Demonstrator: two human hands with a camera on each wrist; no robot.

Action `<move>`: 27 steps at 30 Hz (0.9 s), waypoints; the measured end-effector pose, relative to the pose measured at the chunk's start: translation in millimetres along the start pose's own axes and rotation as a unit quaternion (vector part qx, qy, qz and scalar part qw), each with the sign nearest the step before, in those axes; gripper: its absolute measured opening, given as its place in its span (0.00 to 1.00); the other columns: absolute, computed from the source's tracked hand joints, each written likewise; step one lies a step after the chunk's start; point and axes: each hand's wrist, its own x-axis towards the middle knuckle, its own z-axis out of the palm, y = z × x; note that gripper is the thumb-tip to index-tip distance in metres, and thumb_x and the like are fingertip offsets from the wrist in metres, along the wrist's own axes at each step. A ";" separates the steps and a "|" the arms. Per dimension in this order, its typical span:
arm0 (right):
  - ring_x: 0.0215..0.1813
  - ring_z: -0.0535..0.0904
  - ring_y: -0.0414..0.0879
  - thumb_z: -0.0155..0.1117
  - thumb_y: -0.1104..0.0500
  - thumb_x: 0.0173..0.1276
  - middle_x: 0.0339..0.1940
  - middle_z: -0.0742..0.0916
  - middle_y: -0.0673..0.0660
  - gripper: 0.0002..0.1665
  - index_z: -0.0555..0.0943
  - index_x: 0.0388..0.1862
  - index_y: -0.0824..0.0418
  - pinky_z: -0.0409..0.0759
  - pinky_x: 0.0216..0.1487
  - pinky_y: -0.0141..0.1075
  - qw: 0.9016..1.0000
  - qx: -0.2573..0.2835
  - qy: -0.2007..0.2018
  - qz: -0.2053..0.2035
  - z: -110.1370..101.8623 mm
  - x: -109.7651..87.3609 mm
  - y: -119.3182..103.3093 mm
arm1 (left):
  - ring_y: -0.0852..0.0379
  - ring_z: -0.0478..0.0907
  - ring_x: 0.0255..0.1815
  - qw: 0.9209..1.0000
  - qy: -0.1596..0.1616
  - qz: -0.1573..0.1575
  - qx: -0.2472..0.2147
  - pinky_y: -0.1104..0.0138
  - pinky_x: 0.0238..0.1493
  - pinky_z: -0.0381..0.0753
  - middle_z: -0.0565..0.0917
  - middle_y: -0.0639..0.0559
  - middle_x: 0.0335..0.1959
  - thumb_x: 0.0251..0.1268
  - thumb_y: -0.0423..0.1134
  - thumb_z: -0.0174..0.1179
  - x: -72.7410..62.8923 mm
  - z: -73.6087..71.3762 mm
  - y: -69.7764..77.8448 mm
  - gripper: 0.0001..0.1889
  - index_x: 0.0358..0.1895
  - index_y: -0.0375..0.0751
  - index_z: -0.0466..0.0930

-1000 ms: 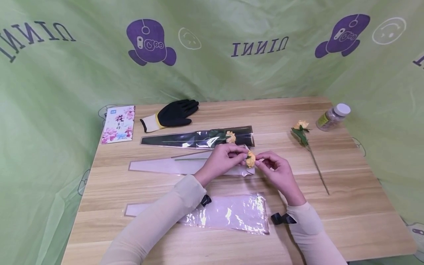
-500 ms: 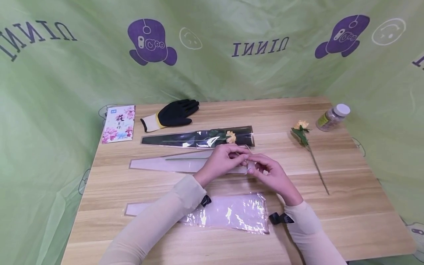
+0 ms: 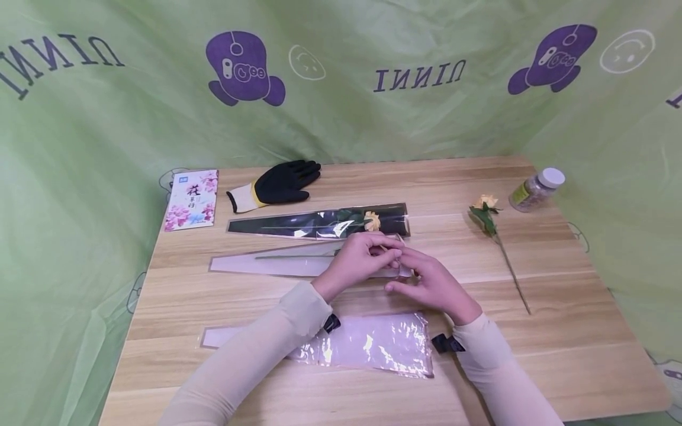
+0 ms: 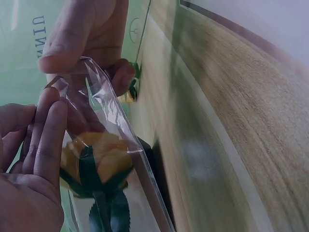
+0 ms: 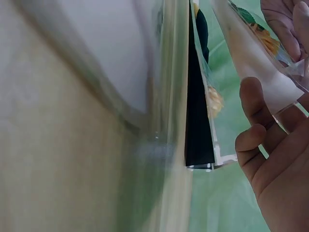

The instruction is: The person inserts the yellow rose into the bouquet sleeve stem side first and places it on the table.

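Note:
My left hand (image 3: 359,254) pinches the mouth of a clear-fronted, white-backed flower sleeve (image 3: 250,264) at its wide right end. Inside it lies a yellow artificial rose (image 4: 104,159), its green stem (image 3: 298,257) running left toward the narrow end. The left wrist view shows the bloom and green leaves through the film, just below the mouth. My right hand (image 3: 434,281) is at the same mouth, fingers touching the film and thumb held apart from them. From the head, both hands hide the bloom.
Behind lies a black sleeve (image 3: 288,225) with a yellow rose inside; nearer the front is another white sleeve (image 3: 373,343). A loose yellow rose (image 3: 485,204) and a white-capped jar (image 3: 533,189) are at right. A black glove (image 3: 285,182) and floral packet (image 3: 192,200) lie at back left.
The rose has slid left into the sleeve, its stem tip now closer to the narrow end. My right hand has moved left and let go of the bloom; my left hand stays in place.

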 end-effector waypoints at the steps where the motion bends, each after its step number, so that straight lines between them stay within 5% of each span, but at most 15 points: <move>1: 0.72 0.71 0.52 0.77 0.49 0.63 0.68 0.80 0.51 0.31 0.81 0.64 0.53 0.66 0.72 0.46 1.000 -0.002 -0.001 0.000 -0.3 0.3 0.2 | 0.64 0.85 0.36 1.000 -0.001 0.000 0.000 0.68 0.41 0.85 0.87 0.51 0.47 0.68 0.35 0.68 0.2 0.1 0.4 0.11 0.51 0.39 0.88; 12: 0.66 0.77 0.51 0.76 0.58 0.64 0.64 0.83 0.53 0.26 0.83 0.61 0.56 0.72 0.68 0.42 0.998 0.056 -0.006 0.008 0.8 2.0 2.9 | 0.63 0.86 0.36 1.000 -0.001 -0.010 -0.025 0.67 0.42 0.85 0.88 0.52 0.45 0.68 0.34 0.68 1.7 4.5 -0.5 0.11 0.51 0.36 0.88; 21: 0.67 0.76 0.52 0.76 0.64 0.63 0.63 0.83 0.53 0.25 0.84 0.60 0.57 0.68 0.70 0.39 0.996 0.069 0.034 0.034 -7.6 -12.4 9.0 | 0.59 0.87 0.35 0.999 -0.016 -0.010 -0.046 0.65 0.41 0.86 0.88 0.54 0.40 0.70 0.35 0.66 4.9 5.9 -10.5 0.12 0.53 0.36 0.86; 27: 0.42 0.81 0.49 0.73 0.73 0.60 0.54 0.86 0.62 0.24 0.83 0.57 0.68 0.80 0.45 0.36 0.993 0.071 0.077 0.063 -24.8 -28.8 6.5 | 0.63 0.84 0.35 0.999 -0.029 0.013 0.027 0.68 0.40 0.85 0.87 0.51 0.45 0.68 0.31 0.66 7.4 -0.4 -25.5 0.12 0.53 0.38 0.87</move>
